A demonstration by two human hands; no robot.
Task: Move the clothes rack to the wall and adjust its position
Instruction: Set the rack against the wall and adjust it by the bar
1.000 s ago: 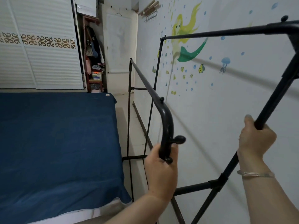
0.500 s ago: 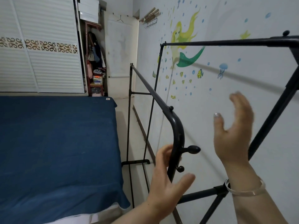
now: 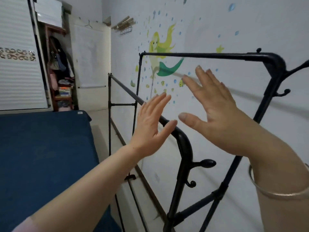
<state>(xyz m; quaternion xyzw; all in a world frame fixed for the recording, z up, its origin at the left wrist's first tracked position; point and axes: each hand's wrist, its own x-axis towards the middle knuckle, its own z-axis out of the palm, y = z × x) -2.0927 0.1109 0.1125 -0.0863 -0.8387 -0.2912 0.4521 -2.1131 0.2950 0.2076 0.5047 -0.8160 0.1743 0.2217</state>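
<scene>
1. The clothes rack (image 3: 184,144) stands alongside the wall (image 3: 250,22), its long rails running parallel to it, in the narrow strip of floor between the wall and the side edge of the bed (image 3: 41,156). That placement suits the task: the frame looks already brought to the wall rather than out in the room.

2. The left hand (image 3: 150,129) is spread flat, fingers wide, holding nothing. It hovers in front of the near top rail, just above the rack's curved end corner, and I cannot tell whether the thumb brushes the rail.

3. The right hand (image 3: 215,111) is likewise fully spread and empty, raised between the two top rails and clear of both.

4. Both palms face the wall, which reads as a hands-off check that the frame stands steady on its own.

5. The far top rail (image 3: 200,55) lies close to the wall, crossing the mermaid decal (image 3: 160,52). Whether the feet touch the wall's base is hidden.

6. In my judgement the move is nearly done; only small nudges may remain.
</scene>
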